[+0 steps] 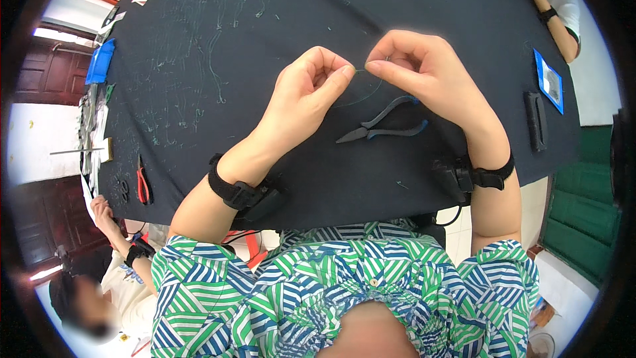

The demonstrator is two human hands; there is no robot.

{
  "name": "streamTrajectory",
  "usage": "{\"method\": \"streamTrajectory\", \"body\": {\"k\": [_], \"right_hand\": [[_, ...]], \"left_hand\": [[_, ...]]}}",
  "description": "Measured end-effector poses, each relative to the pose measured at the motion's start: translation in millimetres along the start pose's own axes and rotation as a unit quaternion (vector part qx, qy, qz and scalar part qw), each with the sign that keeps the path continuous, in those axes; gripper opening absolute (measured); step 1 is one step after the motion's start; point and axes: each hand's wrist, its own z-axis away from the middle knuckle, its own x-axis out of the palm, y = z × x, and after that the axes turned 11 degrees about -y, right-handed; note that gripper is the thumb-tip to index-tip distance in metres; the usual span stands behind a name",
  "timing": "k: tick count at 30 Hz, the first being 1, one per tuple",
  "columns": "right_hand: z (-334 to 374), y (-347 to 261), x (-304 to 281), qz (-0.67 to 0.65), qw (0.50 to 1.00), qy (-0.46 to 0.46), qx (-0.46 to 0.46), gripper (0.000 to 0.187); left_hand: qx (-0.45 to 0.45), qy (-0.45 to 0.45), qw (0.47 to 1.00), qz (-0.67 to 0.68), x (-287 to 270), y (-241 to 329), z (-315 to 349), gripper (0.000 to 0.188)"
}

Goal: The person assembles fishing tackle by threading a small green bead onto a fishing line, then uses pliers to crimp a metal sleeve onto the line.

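Note:
Over the black cloth, my left hand (pixel 310 89) and my right hand (pixel 427 73) are raised close together, each closed in a pinch of thumb and forefinger. A thin green line (pixel 360 70) runs across the small gap between the fingertips. Part of it loops down below the hands (pixel 354 103). What else the fingertips may hold is too small to make out. Just below my right hand lies a pair of pliers (pixel 381 127) with dark blue-grey handles, its handles spread and its jaws pointing left.
Several thin green lines with small hook-like ends (pixel 220 99) lie across the black tablecloth (pixel 285 0). Red-handled pliers (pixel 142 182) and black scissors (pixel 124 190) rest at the left edge. A blue packet (pixel 549 81) and a black case (pixel 535 121) lie right. Other people sit around the table.

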Motion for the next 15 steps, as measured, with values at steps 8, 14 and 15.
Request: {"method": "streamTrajectory", "body": {"k": [8,14,15], "right_hand": [[0,7,-1,-0.084,0.996,-0.008,-0.028,0.018],[-15,10,4,0.055,0.974,0.140,-0.169,0.017],[-14,9,3,0.037,0.975,0.128,-0.175,0.016]], "left_hand": [[-0.051,0.012,0.994,0.091,6,28,9,0.017],[-0.040,0.024,0.985,0.164,-2,33,12,0.012],[-0.035,0.028,0.985,0.165,-3,32,13,0.011]]}}
